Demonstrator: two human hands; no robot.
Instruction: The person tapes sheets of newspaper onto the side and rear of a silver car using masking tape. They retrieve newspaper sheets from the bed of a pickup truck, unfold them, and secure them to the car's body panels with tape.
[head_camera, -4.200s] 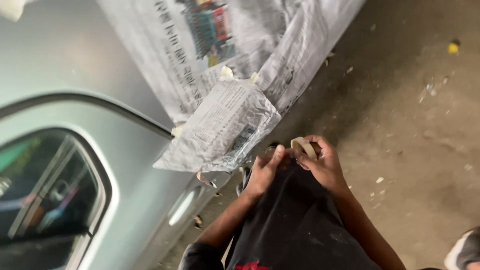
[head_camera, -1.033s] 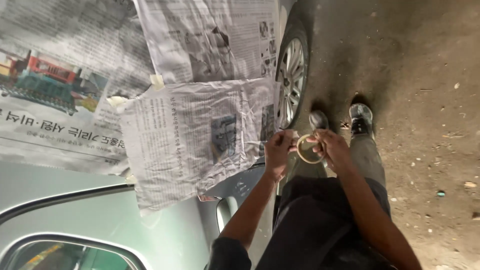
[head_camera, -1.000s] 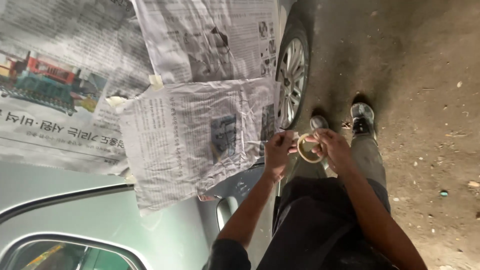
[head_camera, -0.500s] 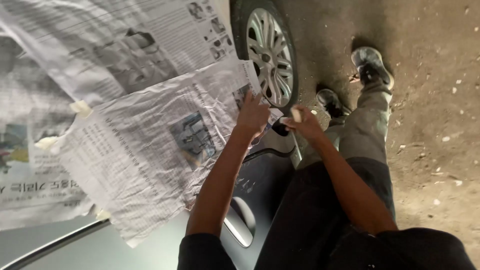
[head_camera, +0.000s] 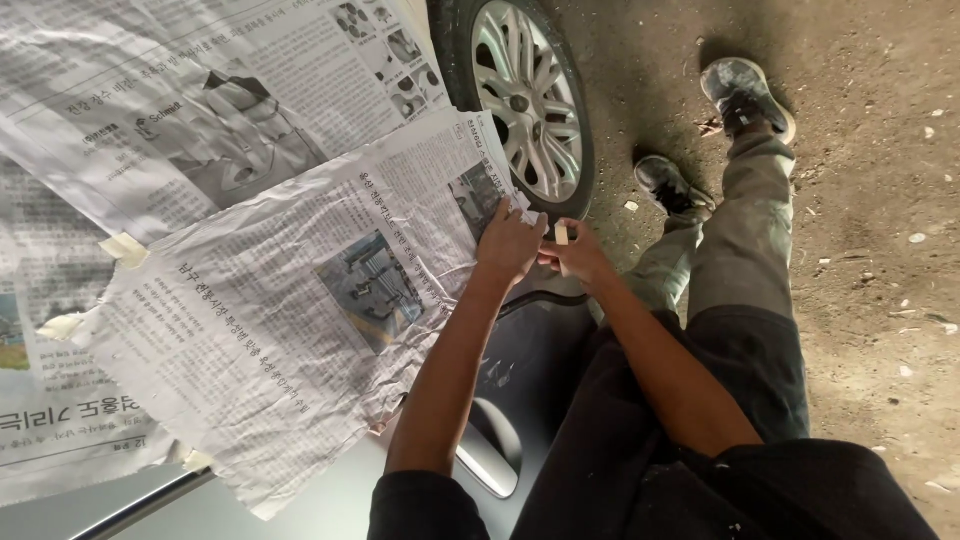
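Note:
My left hand (head_camera: 508, 243) lies flat on the lower corner of a crumpled newspaper sheet (head_camera: 300, 330) that is stuck over the side of a silver car (head_camera: 300, 500). Right beside it, my right hand (head_camera: 578, 255) holds a roll of beige masking tape (head_camera: 562, 236) against that same corner. The two hands touch each other just under the car's wheel (head_camera: 528, 95). Most of the tape roll is hidden by my fingers.
More newspaper sheets (head_camera: 200, 90) cover the car above and to the left, joined with bits of beige tape (head_camera: 125, 247). A chrome door handle (head_camera: 495, 455) shows below my left arm. My legs and shoes (head_camera: 745, 95) stand on dirty concrete ground (head_camera: 880, 250) at the right.
My view has swung downward and the car's wheel has come into sight. Both hands have moved from in front of my body onto the sheet's corner, the left one now flat on the paper.

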